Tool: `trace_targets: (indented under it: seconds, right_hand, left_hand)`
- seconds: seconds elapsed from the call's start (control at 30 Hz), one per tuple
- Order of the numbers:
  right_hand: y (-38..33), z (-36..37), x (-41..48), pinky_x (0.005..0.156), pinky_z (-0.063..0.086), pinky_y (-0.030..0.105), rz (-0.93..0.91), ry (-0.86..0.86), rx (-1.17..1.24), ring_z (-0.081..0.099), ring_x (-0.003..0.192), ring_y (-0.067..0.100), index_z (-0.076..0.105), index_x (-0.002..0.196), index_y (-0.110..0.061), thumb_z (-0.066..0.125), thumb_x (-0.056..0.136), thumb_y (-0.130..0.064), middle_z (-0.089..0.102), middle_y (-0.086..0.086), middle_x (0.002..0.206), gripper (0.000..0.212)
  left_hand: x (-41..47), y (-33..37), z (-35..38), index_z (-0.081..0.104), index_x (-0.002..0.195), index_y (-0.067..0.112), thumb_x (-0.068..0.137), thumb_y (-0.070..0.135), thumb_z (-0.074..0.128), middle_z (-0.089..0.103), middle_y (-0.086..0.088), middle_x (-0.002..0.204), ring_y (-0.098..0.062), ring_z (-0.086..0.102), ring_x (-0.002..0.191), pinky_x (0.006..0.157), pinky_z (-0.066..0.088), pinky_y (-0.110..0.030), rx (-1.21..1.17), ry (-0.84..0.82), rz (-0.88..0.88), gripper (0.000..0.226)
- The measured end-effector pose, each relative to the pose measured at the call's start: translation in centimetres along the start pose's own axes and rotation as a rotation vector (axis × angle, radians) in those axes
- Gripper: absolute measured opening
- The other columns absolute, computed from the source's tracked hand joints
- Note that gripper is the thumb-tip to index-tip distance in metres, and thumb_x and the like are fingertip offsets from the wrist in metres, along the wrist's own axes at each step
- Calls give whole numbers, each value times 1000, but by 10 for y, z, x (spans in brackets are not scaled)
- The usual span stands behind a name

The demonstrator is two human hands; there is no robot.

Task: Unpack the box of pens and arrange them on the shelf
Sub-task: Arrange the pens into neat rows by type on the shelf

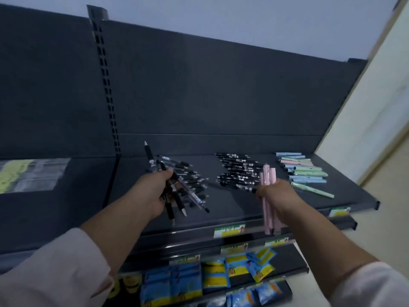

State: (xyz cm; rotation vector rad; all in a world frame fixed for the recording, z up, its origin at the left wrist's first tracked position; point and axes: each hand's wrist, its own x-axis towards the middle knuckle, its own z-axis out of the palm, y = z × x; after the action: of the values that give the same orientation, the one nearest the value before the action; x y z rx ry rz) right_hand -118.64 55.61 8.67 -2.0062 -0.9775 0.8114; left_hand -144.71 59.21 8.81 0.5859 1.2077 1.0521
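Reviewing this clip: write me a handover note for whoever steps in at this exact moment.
Left hand grips a bunch of black pens. Right hand grips a few pink pens.
Already on the shelf: a pile of clear-and-black pens, a block of black pens, pastel pens at the right.
No box in view.
Left: lay both handfuls with their matching groups.

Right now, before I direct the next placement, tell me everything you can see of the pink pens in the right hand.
The bundle of slim pale pink pens, three or four by the look of it, seems matte plastic with blunt, square-cut ends. The right hand grips it around the middle, nearly upright. Upper ends stand above the fist; lower ends hang down past the front edge of the dark metal shelf. Only the hand appears to touch it.
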Motion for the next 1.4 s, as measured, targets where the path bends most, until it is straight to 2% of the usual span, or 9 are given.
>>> trace_targets:
  seconds: [0.13,0.33,0.43,0.6,0.73,0.9,1.07,1.3,1.4]
  right_hand:
    - [2,-4,34,54,33,27,52,35,-48,43,61,22,55,103,7,62,80,-2,48,14,72,26]
    - [12,-9,72,51,27,25,45,14,-65,36,55,18,53,78,-1,61,78,2,42,11,62,9]
    - [18,-14,93,47,31,22,-5,-56,-67,39,50,17,49,67,-6,59,78,8,44,10,58,20]
    - [11,-26,127,46,49,31,3,-242,-122,56,45,28,53,86,2,57,81,9,55,23,73,10]
    - [-16,-31,140,51,51,31,-94,-358,-203,60,46,24,53,87,-8,58,81,3,58,16,76,14]
    - [-57,-3,131,51,49,23,-121,-606,239,59,59,17,59,93,-7,68,83,-4,63,11,79,14]
    - [-68,51,116,64,49,30,-133,-736,328,58,67,18,60,87,-11,75,79,-12,61,6,75,17]
    - [-71,96,113,60,50,30,-21,-685,439,57,61,19,58,85,-8,69,81,0,59,8,69,14]
    - [-75,111,113,58,51,30,70,-586,507,58,59,20,56,84,-6,68,83,1,59,11,69,14]
  left_hand:
    - [22,13,27,61,81,10,95,18,56,64,-6,75,-21,62,68,64,54,-40,20,-67,-16,16]
    - [42,12,55,62,80,12,93,19,59,65,-5,75,-18,60,64,54,49,-31,138,-116,-5,15]
    - [51,9,68,62,82,13,94,21,57,71,-3,75,-13,58,60,51,49,-26,196,-131,19,15]
    - [64,2,91,62,92,13,92,24,61,74,0,73,-10,53,57,49,45,-22,229,-119,2,11]
    - [67,-5,108,66,90,13,89,25,64,73,-1,76,-11,52,60,55,41,-25,277,-99,33,12]
    - [63,-11,119,67,85,15,86,22,69,71,-1,72,-12,51,58,56,43,-23,349,-64,97,8]
    - [57,-13,112,65,80,18,84,18,71,65,3,62,-6,52,45,45,39,-14,411,-33,142,7]
    - [56,2,55,69,91,10,88,24,66,72,-11,91,-23,64,76,72,53,-33,289,127,135,15]
    - [55,14,26,69,96,12,90,33,63,67,-5,103,-24,62,94,84,51,-37,296,251,155,23]
